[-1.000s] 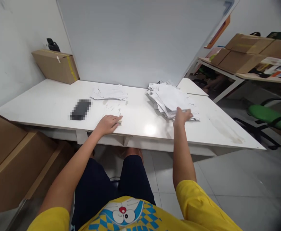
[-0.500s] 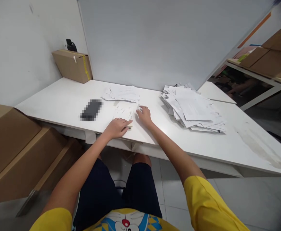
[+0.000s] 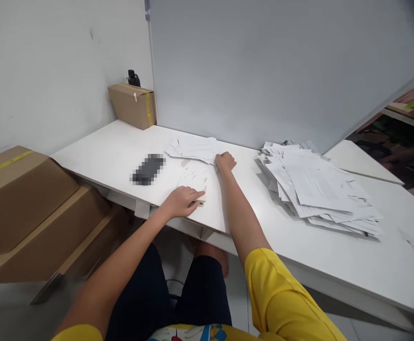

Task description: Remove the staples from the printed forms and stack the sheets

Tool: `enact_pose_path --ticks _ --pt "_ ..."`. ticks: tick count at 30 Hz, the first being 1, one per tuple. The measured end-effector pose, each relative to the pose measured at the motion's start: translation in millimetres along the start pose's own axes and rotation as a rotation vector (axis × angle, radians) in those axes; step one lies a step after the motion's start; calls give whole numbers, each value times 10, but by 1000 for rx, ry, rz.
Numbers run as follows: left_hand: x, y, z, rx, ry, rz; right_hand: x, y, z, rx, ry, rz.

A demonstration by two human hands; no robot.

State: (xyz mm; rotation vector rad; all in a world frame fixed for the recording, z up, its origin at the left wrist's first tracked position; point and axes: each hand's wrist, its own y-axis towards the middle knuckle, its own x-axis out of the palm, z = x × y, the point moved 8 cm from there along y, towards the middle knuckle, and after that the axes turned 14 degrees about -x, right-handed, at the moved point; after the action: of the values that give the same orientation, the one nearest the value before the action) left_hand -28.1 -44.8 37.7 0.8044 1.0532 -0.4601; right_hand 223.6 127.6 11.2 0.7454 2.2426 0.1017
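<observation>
My left hand [image 3: 181,202] rests at the front edge of the desk, its fingers closed over a small cream-coloured object [image 3: 201,198] with a dark metal end; most of it is hidden under the hand. Farther out, my right hand [image 3: 225,162] is at the right edge of a small stack of white papers [image 3: 194,148], fingers curled and pinching the paper's corner. Between the hands, a patch of scattered marks or scraps [image 3: 194,176] shows on the desktop. A blurred-out dark phone-like slab [image 3: 148,169] lies left of the papers.
A larger, untidy pile of papers [image 3: 316,182] sits on the white desk [image 3: 96,144] to the right. A cardboard box [image 3: 132,105] stands in the back left corner, a black bottle [image 3: 133,78] behind it. Big cartons [image 3: 22,199] are at the left. A grey partition [image 3: 249,71] rises behind.
My right hand has moved forward from the bare desktop to the small paper stack and closed on its edge. My left hand stays on the cream object. The view has swung left.
</observation>
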Motion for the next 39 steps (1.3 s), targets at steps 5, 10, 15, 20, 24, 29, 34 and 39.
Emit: enact_pose_path --ticks 5,10,15,20,24,29,34,39 --pt "11 15 -18 -30 -14 -16 -83 -26 87 38 77 80" --pt "20 20 -23 -43 -12 -7 -147 -60 160 64 157 149" --pt "12 8 -19 -50 -7 17 -150 -78 198 61 214 167" --pt "14 -8 -29 -65 -3 27 -162 -87 193 66 216 196" --pt "21 -14 -31 -66 -3 30 -142 -68 158 24 206 189" --pt "23 -14 -32 -67 -3 23 -126 -35 206 23 193 202" --pt "15 -11 -38 -79 15 31 -130 -13 279 59 220 235" --pt "2 -13 -30 -62 4 53 -121 16 292 51 246 254"
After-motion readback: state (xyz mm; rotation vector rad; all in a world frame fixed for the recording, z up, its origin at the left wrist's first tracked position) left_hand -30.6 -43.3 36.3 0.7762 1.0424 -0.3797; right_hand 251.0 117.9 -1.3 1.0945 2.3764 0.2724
